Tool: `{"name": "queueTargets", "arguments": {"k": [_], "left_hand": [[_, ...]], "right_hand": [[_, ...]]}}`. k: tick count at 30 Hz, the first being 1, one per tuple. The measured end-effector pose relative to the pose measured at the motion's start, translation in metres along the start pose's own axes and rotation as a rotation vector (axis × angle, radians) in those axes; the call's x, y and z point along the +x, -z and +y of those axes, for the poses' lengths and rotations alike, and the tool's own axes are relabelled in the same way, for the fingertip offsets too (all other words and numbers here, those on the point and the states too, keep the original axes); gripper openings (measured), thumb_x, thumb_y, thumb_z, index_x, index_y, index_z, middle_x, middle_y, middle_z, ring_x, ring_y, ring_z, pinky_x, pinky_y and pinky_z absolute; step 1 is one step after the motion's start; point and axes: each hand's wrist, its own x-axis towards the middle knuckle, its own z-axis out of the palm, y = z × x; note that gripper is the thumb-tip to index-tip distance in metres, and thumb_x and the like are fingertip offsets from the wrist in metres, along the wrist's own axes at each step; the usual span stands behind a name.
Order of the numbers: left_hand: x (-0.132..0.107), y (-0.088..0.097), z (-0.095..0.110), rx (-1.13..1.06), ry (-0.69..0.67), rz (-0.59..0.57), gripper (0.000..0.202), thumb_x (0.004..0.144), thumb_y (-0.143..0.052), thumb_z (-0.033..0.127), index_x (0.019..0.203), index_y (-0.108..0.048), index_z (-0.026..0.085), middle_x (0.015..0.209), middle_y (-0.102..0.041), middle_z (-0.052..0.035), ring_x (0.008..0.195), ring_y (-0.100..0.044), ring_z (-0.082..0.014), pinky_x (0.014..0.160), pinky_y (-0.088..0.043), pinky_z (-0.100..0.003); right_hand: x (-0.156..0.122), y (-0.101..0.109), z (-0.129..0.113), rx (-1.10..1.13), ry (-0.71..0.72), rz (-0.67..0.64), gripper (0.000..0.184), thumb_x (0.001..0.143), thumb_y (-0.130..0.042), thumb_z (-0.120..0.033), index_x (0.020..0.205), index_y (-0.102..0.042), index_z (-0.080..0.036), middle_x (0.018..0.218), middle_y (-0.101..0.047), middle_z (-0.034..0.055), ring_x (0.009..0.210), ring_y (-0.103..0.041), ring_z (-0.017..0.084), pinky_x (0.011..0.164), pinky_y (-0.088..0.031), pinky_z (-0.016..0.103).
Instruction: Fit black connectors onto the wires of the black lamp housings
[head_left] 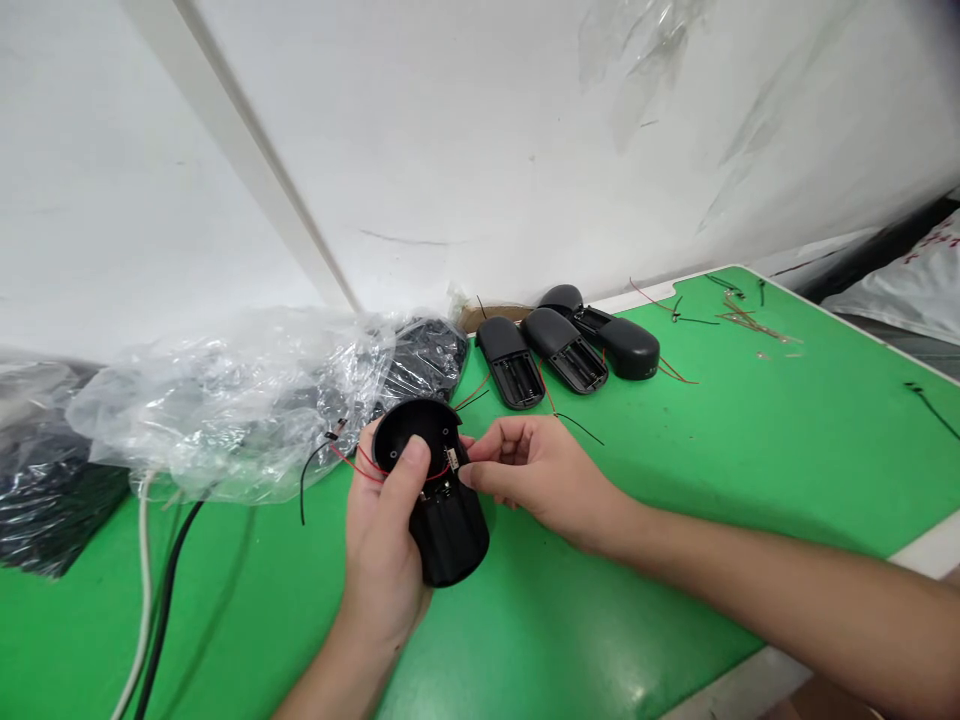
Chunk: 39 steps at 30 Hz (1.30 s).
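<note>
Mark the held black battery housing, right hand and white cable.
Black battery housing (451,530), head view: lower interior.
Right hand (546,476), head view: middle of the hand.
White cable (145,580), head view: midway along its visible length.

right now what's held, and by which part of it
The left hand holds a black battery housing by its left side, thumb across its hollow. The right hand is at its right edge; what it grips is unclear.
</note>
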Motion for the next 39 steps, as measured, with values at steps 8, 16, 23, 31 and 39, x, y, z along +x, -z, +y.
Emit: {"name": "queueTargets", "arguments": {"k": [8,16,23,31,39], "left_hand": [[0.000,-0.005,0.004,0.030,0.108,0.080,0.053,0.071,-0.084,0.056,0.105,-0.075,0.015,0.088,-0.072,-0.0055,0.069,-0.067,-0.0135,0.059,-0.052,-0.020],[0.000,-0.006,0.006,-0.038,0.206,0.041,0.054,0.067,-0.088,0.053,0.101,-0.076,0.012,0.092,-0.073,-0.0093,0.083,-0.071,-0.0222,0.072,-0.059,-0.029],[0.001,-0.003,0.003,-0.035,0.235,0.039,0.040,0.074,-0.086,0.044,0.097,-0.075,0.013,0.099,-0.074,-0.0099,0.090,-0.072,-0.0227,0.077,-0.060,-0.030],[0.000,-0.007,0.006,-0.010,0.226,0.033,0.047,0.071,-0.088,0.045,0.099,-0.073,0.011,0.101,-0.074,-0.0119,0.090,-0.072,-0.0234,0.078,-0.060,-0.031],[-0.007,-0.008,0.002,0.045,0.220,0.008,0.051,0.069,-0.088,0.049,0.099,-0.074,0.011,0.096,-0.074,-0.0124,0.087,-0.072,-0.0236,0.071,-0.060,-0.029]], "right_hand": [[-0.001,0.001,0.003,-0.011,0.009,-0.009,0.018,0.063,-0.077,-0.012,0.071,-0.062,-0.013,0.062,-0.061,-0.0041,0.054,-0.048,0.006,0.053,-0.036,0.021],[-0.001,-0.001,0.006,0.049,0.055,-0.016,0.016,0.060,-0.076,-0.008,0.067,-0.063,-0.015,0.075,-0.069,-0.0001,0.083,-0.066,0.011,0.064,-0.044,0.019],[-0.002,0.005,0.010,-0.149,0.179,-0.081,0.006,0.074,-0.069,-0.015,0.072,-0.063,-0.016,0.085,-0.070,0.0027,0.089,-0.065,0.016,0.071,-0.046,0.025],[-0.012,0.007,0.006,-0.756,0.496,-0.092,0.028,0.086,-0.054,-0.018,0.059,-0.045,-0.015,0.055,-0.039,-0.0035,0.054,-0.036,0.008,0.053,-0.026,0.026],[-0.013,0.008,0.016,-0.917,0.689,0.010,0.027,0.083,-0.055,-0.017,0.060,-0.041,-0.015,0.055,-0.037,-0.0033,0.050,-0.034,0.006,0.053,-0.024,0.026]]}}
